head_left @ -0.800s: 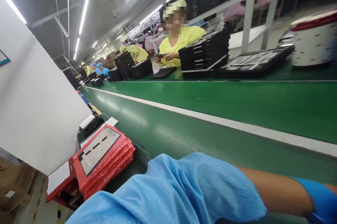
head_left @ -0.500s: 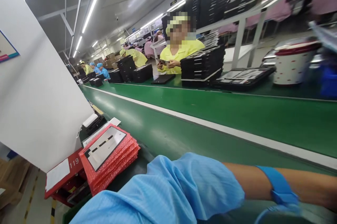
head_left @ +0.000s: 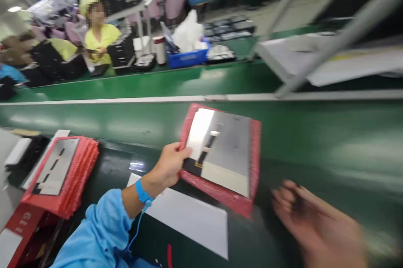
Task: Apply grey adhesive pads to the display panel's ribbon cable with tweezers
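Left hand (head_left: 168, 165) grip closed on near-left edge of red bubble-wrap tray (head_left: 220, 156), lifted off tabletop (head_left: 315, 142) over conveyor edge. Metal panel (head_left: 222, 146) sits inside tray. Right hand (head_left: 315, 222), right of tray, too blurry; can't tell grip, looks empty. Stack of same trays (head_left: 63, 175) left of held tray, top one loaded; plenty left, I'd guess. White sheet (head_left: 189, 217) below held tray.

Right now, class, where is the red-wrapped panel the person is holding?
Mid-frame in the head view, the red-wrapped panel lies over the green belt, left hand gripping its left edge.
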`<move>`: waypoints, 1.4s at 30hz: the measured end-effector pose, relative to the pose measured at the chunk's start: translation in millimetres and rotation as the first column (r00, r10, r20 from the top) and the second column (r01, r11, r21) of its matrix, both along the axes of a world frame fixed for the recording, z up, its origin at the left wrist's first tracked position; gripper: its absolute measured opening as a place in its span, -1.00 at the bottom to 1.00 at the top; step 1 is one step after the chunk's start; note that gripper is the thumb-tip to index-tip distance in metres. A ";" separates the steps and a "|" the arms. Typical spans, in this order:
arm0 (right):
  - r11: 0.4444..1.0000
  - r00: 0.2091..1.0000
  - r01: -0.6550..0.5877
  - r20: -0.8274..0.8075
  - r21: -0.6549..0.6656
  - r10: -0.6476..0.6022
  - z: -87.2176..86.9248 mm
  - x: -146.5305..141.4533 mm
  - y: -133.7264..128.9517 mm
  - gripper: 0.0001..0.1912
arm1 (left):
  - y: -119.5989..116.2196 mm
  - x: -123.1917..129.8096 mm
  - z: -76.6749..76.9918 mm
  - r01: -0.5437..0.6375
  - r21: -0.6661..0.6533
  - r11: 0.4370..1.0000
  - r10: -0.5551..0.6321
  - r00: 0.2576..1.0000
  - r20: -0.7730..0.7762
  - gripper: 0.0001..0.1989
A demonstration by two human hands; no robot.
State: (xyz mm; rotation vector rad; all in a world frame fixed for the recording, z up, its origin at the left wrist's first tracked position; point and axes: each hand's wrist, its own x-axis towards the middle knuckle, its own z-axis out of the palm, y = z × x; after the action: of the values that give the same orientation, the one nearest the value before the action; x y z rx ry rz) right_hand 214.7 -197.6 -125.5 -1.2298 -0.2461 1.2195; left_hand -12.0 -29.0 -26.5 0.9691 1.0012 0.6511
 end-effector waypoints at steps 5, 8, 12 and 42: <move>0.988 0.989 0.113 -0.083 -0.107 -0.123 -1.6 1.3 -21.8 -0.45 | -55.0 -15.8 -48.0 0.060 -0.030 0.998 -0.059 0.998 0.036 -0.41; 0.987 0.995 0.073 -0.055 -0.143 -0.081 0.5 -11.4 -33.9 -0.42 | -74.7 -15.5 -64.7 0.116 0.031 0.993 -0.114 0.992 -0.049 -0.41; 0.976 1.000 0.012 -0.002 -0.217 -0.013 3.4 -22.2 -49.6 -0.38 | -83.6 -15.2 -76.8 0.288 0.175 0.942 -0.226 0.925 -0.306 -0.67; 0.977 0.943 0.086 0.300 0.196 -0.144 34.0 -95.2 103.4 -0.61 | -30.3 -83.0 -84.7 0.786 0.602 0.141 0.178 0.578 -0.796 -0.71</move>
State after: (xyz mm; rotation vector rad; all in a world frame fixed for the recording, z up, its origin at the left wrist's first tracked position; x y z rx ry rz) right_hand 119.5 -94.2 -91.5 -1.2564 -0.5004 0.8770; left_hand -95.0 -59.4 -111.2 2.8143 0.8688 0.3703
